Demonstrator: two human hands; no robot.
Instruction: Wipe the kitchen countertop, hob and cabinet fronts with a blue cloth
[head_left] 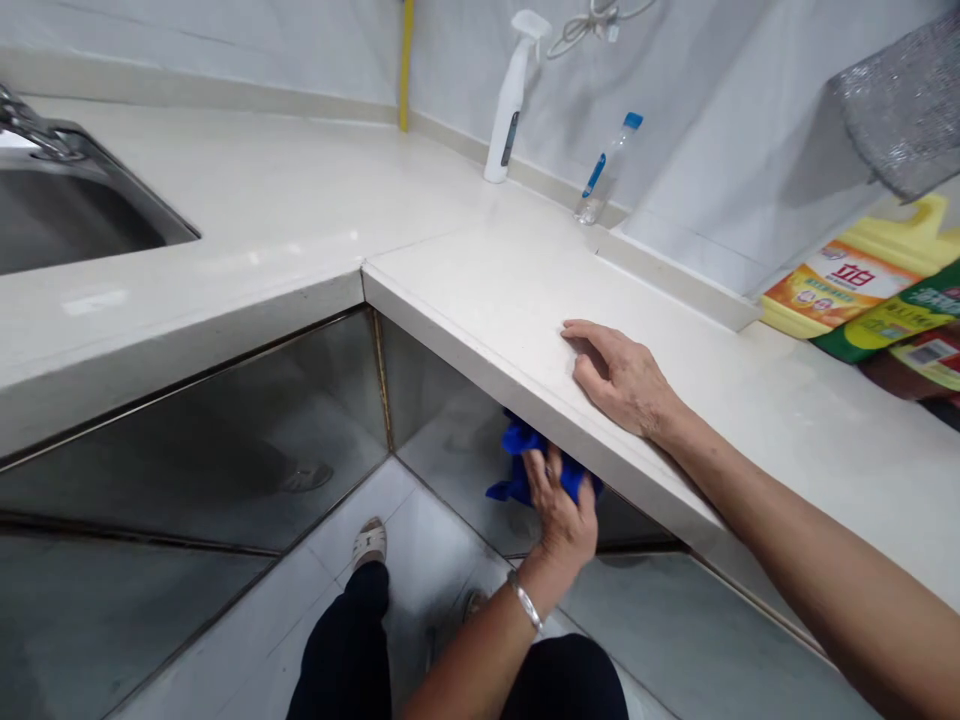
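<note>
My left hand (pixel 561 512), with a silver bracelet at the wrist, presses a blue cloth (pixel 525 462) against the shiny metal cabinet front (pixel 450 440) just under the counter edge. Its fingers are closed on the cloth. Part of the cloth is hidden under the overhang. My right hand (pixel 619 375) rests flat on the white countertop (pixel 480 290) near its front edge, fingers stretched out and holding nothing.
A steel sink (pixel 67 215) sits at the far left. A white spray bottle (pixel 512 95) and a clear bottle with a blue cap (pixel 606 165) stand by the wall. Yellow and green detergent packs (pixel 877 295) lie at right. My legs and a sandalled foot (pixel 369 542) stand on the tiled floor.
</note>
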